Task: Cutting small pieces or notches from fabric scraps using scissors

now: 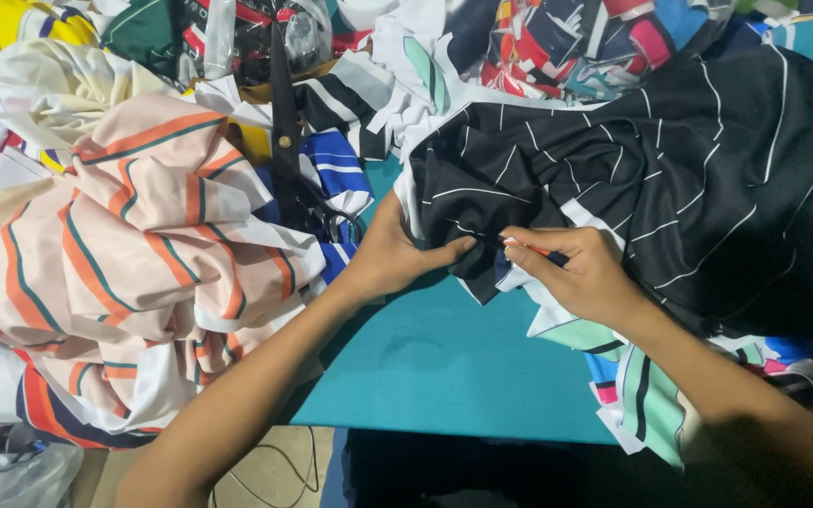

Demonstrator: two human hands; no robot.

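Black striped cloth [670,169] — heaped on the right of the teal bench [444,362], its near edge pinched by the left hand [395,256]. Right hand [583,273] closed on a small orange-tipped tool [526,247] at that edge; work looks under way — scissors [286,132] lie unused, peach striped cloth [143,254] piled left.

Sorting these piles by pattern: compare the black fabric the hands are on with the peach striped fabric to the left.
The black fabric is dark with thin white lines; the peach striped fabric is pale with broad orange and green stripes. The left hand and right hand pinch the black fabric's edge; the peach one lies untouched. Both are bunched in folds on the teal table.
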